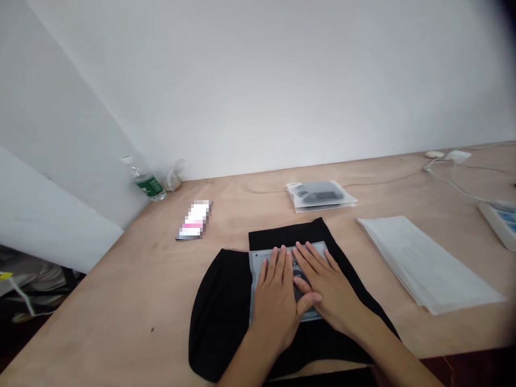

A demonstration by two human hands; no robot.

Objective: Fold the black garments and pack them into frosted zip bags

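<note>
A piece of black fabric (220,306) lies spread on the wooden table, its outline uneven. On top of it rests a flat, translucent plastic bag (255,264) with dark print showing through. My left hand (278,295) lies flat on the left half of this bag, fingers stretched away from me. Over the right half is my right hand (328,287), also flat with its fingers extended. The thumbs meet or cross near the bag's middle. Much of the bag is hidden under both hands.
Behind the fabric sits a packaged dark item in clear plastic (320,194). A stack of translucent bags (427,263) lies to the right. A phone (195,219), a water bottle (150,185) and a small knotted bag (173,180) stand back left. Cables (435,169) and a power strip (500,223) are far right.
</note>
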